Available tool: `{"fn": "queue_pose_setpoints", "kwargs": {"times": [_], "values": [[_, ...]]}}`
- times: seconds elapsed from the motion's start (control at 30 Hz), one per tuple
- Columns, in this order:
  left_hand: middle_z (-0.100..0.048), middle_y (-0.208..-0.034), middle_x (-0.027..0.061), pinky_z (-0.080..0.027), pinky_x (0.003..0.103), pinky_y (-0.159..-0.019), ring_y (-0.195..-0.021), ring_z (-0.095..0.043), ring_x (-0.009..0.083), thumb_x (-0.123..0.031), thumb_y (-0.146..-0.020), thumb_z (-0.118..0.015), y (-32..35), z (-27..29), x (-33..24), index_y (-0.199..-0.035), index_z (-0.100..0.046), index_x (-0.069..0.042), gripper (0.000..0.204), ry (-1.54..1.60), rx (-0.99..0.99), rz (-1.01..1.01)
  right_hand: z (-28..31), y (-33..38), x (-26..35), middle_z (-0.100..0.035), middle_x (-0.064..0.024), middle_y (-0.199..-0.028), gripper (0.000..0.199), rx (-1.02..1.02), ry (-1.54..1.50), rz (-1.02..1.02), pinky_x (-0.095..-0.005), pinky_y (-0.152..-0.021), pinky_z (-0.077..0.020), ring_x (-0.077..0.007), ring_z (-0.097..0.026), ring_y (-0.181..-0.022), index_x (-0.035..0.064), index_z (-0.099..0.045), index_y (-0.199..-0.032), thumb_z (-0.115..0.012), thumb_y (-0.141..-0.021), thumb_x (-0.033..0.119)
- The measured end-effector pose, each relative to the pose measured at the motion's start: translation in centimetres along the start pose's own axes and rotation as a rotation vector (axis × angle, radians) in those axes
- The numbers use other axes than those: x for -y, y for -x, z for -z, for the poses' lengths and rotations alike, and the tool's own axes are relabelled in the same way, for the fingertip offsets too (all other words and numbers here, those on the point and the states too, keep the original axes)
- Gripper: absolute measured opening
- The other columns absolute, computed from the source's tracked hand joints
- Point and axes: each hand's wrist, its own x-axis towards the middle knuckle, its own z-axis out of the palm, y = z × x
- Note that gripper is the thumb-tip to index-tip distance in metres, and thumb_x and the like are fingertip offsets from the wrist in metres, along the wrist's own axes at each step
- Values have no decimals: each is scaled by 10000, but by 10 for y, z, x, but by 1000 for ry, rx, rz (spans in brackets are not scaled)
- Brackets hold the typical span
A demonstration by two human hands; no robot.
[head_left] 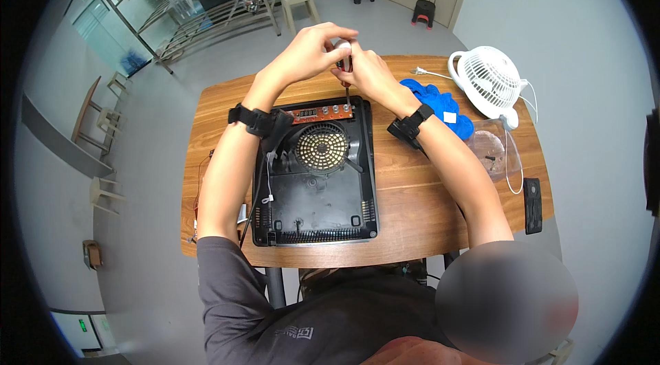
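Observation:
A black plastic housing (316, 200), which looks like the base of an induction cooker, lies on the wooden table. A round fan (322, 148) sits in its upper half. Along its far edge runs an orange circuit board (323, 114) with a small display and several round buttons. An upright screwdriver (348, 94) has its tip at the right end of this board. My right hand (370, 71) is closed around the handle's lower part. From the left, the fingers of my left hand (317, 49) close on the handle's top. The fingers hide much of the handle.
Right of the housing lie a blue cloth (440, 105), a clear plastic tray (491, 148) with small dark parts, and a black flat bar (532, 205). A white fan (488, 76) with a cord stands at the far right. A white connector wire (269, 186) crosses the housing.

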Motion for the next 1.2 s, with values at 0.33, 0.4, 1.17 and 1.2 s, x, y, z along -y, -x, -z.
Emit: {"fn": "queue_pose_setpoints", "kwargs": {"times": [0.33,0.4,1.17,1.2], "values": [[-727,-934,92,-550,312,-716,-755,-674,154,-167,-841,-796,0,-3,7,-1115,-773,-64,293,-16,0,113,3,3,1,-702,-269,-889,563,66,-57,-20,-518,-774,-552,-463,-690,-885,-86,-483,-1200,-741,-880,298],[-735,-929,101,-551,310,-716,-755,-678,155,-165,-832,-804,-1,-6,7,-1109,-774,-63,297,-34,-1,113,1,3,-2,-700,-275,-886,561,74,-42,-16,-520,-769,-551,-468,-689,-884,-88,-484,-1192,-744,-880,299],[-746,-888,106,-563,306,-740,-795,-706,164,-211,-813,-834,-10,-5,8,-1058,-770,-13,321,-9,0,157,10,-1,-7,-701,-277,-912,512,129,-117,-37,-507,-785,-545,-455,-689,-912,-71,-512,-1136,-744,-861,294],[-745,-872,111,-564,305,-740,-795,-710,167,-220,-810,-839,-12,-5,7,-1042,-768,2,329,-4,2,168,8,-2,-10,-700,-283,-922,517,131,-124,-34,-509,-789,-543,-457,-686,-918,-69,-513,-1139,-742,-855,297]]}}
